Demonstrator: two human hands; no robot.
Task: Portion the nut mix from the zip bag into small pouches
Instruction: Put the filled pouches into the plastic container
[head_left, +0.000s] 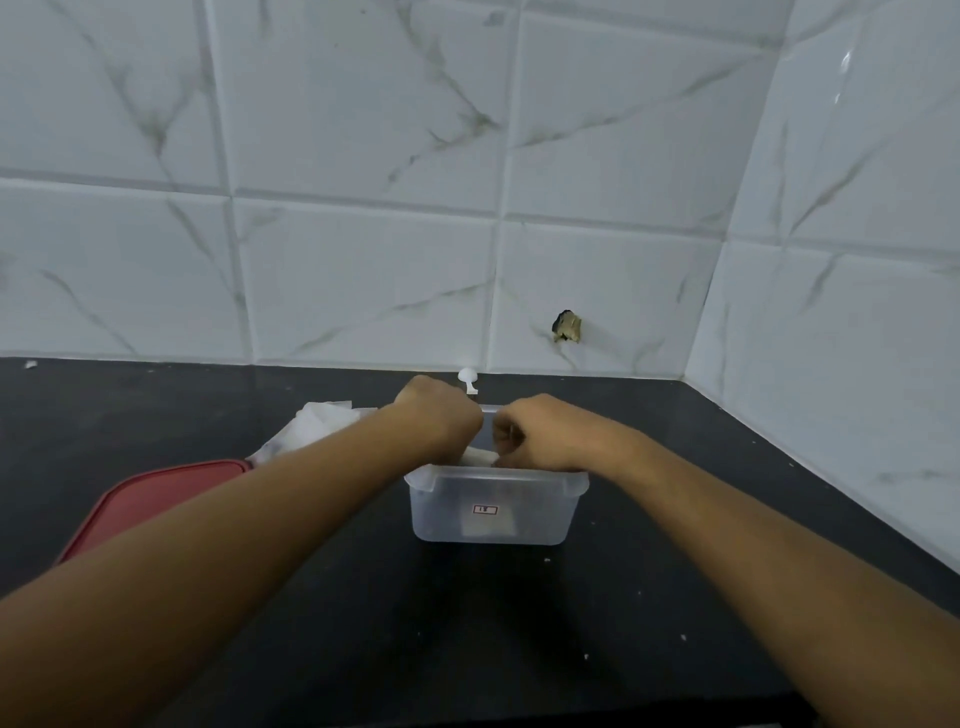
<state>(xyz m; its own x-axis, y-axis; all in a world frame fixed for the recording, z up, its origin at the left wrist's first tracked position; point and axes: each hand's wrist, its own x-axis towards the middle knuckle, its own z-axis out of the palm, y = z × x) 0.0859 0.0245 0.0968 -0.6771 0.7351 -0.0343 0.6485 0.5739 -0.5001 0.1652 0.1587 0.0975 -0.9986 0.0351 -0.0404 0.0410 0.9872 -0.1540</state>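
Reaching over the black worktop (363, 623), both forearms meet above a clear tub (491, 512), with a red lid (156, 499) lying left of it. The right hand (535, 434) curls its fingers round a pale pouch (480, 457) at the tub's mouth; the left hand (439, 415) is curled alongside, its hold hidden. Behind lie crumpled white bags (317, 423) and a white spoon (467, 379).
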